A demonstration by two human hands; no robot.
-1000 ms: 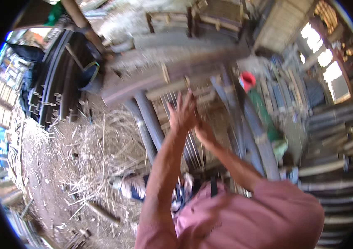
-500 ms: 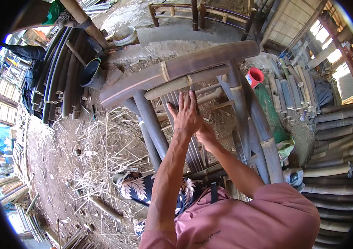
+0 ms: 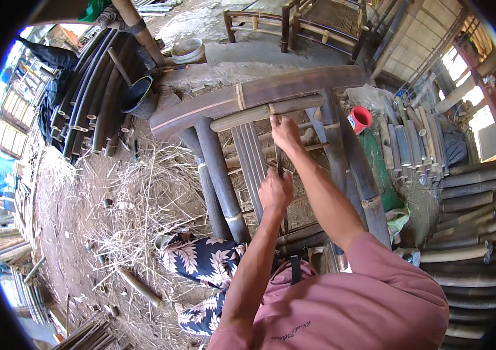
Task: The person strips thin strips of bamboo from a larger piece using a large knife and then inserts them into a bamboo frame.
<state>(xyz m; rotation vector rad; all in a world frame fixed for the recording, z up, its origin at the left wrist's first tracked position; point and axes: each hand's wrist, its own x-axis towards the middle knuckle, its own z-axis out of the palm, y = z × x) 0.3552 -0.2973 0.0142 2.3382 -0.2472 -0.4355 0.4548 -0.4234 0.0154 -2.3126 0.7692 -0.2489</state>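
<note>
A bamboo frame of thick dark poles stands before me, with a broad curved bamboo top piece (image 3: 294,87) and a thinner rail (image 3: 300,105) beneath it. Several narrow bamboo slats (image 3: 248,154) run side by side down from that rail. Just right of them is a separate dark slat (image 3: 279,158), gripped by both my hands. My left hand (image 3: 276,191) is closed round its middle. Closed at its upper end, close under the rail, is my right hand (image 3: 286,132). The fingers partly hide the slat, and I cannot tell whether its tip touches the rail.
Bamboo shavings (image 3: 154,198) litter the dirt floor at left. Dark poles (image 3: 93,87) are stacked behind a black bucket (image 3: 138,97). A red container (image 3: 360,118) stands right of the frame, near cut bamboo pieces (image 3: 414,137). More poles (image 3: 470,265) are piled at far right.
My left hand has left the slats near the rail and come down onto the separate slat. My right hand has moved up to that slat's upper end.
</note>
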